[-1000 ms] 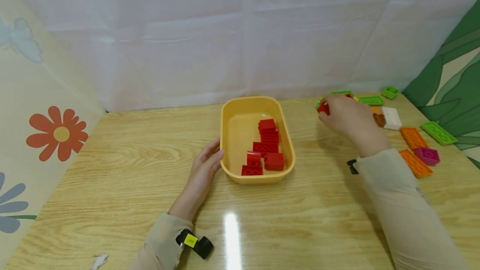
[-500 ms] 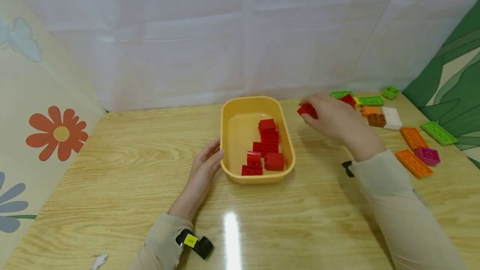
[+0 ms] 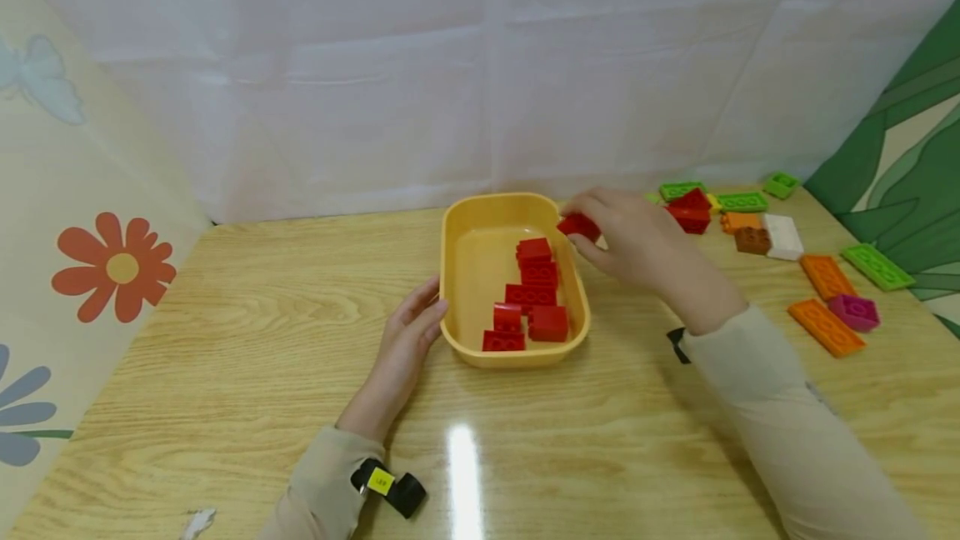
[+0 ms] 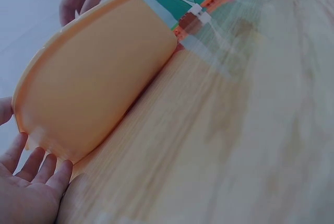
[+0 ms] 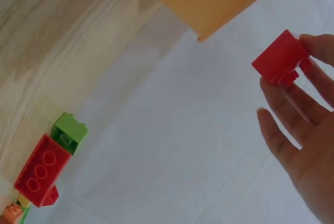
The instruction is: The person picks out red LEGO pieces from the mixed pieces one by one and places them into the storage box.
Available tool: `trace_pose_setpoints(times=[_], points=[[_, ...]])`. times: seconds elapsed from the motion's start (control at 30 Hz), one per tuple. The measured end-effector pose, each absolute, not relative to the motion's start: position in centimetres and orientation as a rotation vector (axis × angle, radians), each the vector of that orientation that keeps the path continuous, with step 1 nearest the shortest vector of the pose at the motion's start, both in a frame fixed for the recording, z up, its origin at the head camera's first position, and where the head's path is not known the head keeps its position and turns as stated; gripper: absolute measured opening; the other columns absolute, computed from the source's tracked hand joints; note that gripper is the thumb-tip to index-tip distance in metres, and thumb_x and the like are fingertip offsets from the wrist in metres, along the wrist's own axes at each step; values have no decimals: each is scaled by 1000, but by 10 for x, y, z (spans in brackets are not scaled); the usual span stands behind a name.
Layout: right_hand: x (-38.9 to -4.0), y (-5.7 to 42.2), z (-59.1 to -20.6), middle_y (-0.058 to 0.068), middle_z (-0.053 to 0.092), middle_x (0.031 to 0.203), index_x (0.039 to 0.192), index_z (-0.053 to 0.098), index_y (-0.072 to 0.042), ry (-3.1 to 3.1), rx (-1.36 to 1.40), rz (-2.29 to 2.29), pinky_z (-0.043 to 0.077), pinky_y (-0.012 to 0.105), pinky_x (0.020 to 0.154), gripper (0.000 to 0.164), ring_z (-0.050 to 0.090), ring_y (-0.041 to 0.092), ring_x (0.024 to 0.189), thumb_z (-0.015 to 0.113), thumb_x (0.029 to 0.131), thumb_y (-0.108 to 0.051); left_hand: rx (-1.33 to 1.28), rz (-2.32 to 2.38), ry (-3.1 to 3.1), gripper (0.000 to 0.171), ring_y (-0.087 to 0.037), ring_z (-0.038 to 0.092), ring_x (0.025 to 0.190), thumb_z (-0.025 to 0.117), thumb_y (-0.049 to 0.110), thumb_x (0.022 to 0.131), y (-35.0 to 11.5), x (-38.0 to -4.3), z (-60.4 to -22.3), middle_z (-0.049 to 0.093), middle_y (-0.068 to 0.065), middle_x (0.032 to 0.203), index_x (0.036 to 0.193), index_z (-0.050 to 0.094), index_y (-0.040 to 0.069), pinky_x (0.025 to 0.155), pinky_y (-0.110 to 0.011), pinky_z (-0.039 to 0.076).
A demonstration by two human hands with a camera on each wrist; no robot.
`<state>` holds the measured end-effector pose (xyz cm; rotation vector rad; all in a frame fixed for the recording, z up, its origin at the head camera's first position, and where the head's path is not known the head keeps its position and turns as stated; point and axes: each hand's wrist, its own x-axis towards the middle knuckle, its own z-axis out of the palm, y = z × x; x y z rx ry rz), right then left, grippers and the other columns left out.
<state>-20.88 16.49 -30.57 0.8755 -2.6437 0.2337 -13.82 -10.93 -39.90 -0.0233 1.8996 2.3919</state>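
My right hand [image 3: 630, 236] pinches a red toy building block [image 3: 579, 227] between thumb and fingers, at the right rim of a yellow plastic bin [image 3: 459, 232]. The right wrist view shows the block [image 5: 282, 57] at the fingertips, its studs facing the fingers. Several red blocks [image 3: 531, 296] lie inside the bin, mostly along its right side. My left hand [image 3: 405, 336] rests against the bin's left side, thumb at the rim. In the left wrist view its relaxed fingers [image 4: 44, 169] touch the outside wall of the bin [image 4: 99, 78].
At the right lie more blocks: red ones [image 3: 690, 213], green plates [image 3: 877, 265], orange plates [image 3: 827, 327], a white block [image 3: 784, 237], a brown block [image 3: 752, 240] and a magenta block [image 3: 855, 312]. A white cloth [image 3: 345, 82] hangs behind the table. A paper scrap [image 3: 198, 523] lies front left.
My right hand has carried the red block left from the pile at the right to the bin's rim, uncovering other red blocks there. The left hand and the bin have stayed in place.
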Motion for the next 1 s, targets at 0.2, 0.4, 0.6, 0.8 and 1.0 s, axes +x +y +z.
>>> trace_pose_setpoints(times=[0.2, 0.4, 0.6, 0.8, 1.0], points=[[-203, 153, -305, 11, 67, 108, 107, 63, -9, -2560, 983, 225, 57, 42, 73, 28, 60, 25, 84, 68, 82, -22, -25, 2377, 1911, 52, -22, 43, 128, 51, 15, 94, -110, -139, -399, 40, -16, 148, 142, 38, 2, 104, -29, 43], [-198, 142, -307, 12, 68, 106, 107, 65, -7, -2522, 1085, 211, 58, 45, 80, 29, 62, 28, 90, 69, 82, -20, -32, 2380, 1909, 51, -22, 44, 128, 52, 15, 94, -110, -139, -401, 41, -14, 147, 141, 39, 3, 102, -24, 45], [-196, 135, -313, 11, 70, 100, 105, 66, -7, -2512, 1147, 205, 57, 45, 79, 27, 62, 27, 88, 70, 80, -16, -28, 2388, 1906, 51, -23, 44, 128, 51, 14, 94, -110, -139, -400, 41, -16, 148, 141, 39, 2, 106, -31, 42], [-195, 131, -319, 11, 70, 103, 107, 66, -7, -2565, 1176, 227, 56, 46, 84, 29, 62, 26, 91, 72, 79, -15, -25, 2389, 1907, 50, -23, 43, 128, 50, 14, 94, -109, -138, -399, 41, -16, 148, 141, 38, 2, 110, -40, 38], [-195, 129, -326, 12, 70, 102, 106, 65, -6, -2543, 1209, 221, 56, 46, 82, 30, 62, 27, 90, 72, 78, -13, -15, 2388, 1905, 50, -23, 43, 128, 50, 14, 94, -109, -139, -399, 40, -16, 148, 141, 38, 2, 111, -42, 37]])
